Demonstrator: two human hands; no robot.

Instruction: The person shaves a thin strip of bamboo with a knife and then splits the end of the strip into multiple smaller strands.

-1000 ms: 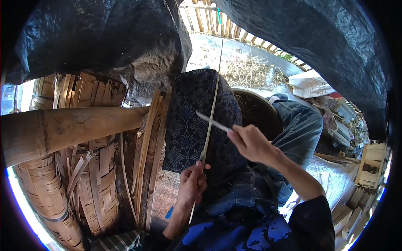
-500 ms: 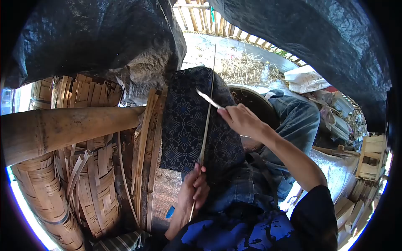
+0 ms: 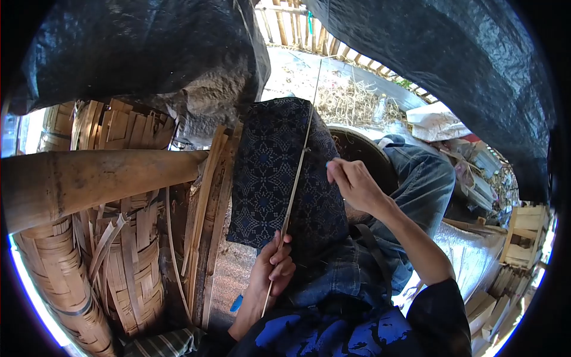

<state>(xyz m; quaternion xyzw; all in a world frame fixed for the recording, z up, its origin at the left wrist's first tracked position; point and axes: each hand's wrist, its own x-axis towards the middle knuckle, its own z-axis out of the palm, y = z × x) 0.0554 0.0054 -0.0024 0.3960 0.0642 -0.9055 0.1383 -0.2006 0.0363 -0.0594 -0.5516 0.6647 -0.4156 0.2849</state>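
My left hand (image 3: 273, 268) is closed around a long, thin bamboo strip (image 3: 294, 193) near its lower end. The strip slants up across a dark patterned cloth (image 3: 262, 172) spread over my leg, and its thin tip reaches past the cloth's far edge. Partway along it is a small knot. To the right of the strip and apart from it, my right hand (image 3: 360, 187) is closed. The knife in it is now mostly hidden; only a small bluish bit shows at the fingers.
Woven bamboo baskets (image 3: 62, 285) and a thick bamboo pole (image 3: 107, 178) stand at left, beside upright wooden slats (image 3: 208, 226). Dark plastic sheeting (image 3: 440, 53) hangs overhead. A round dark container (image 3: 363, 152) sits beyond my right hand. Straw-like shavings (image 3: 351, 101) lie on the far ground.
My right hand has moved right and down, away from the strip, and the knife blade has turned out of sight. The strip's far tip has shifted right; my left hand keeps its hold.
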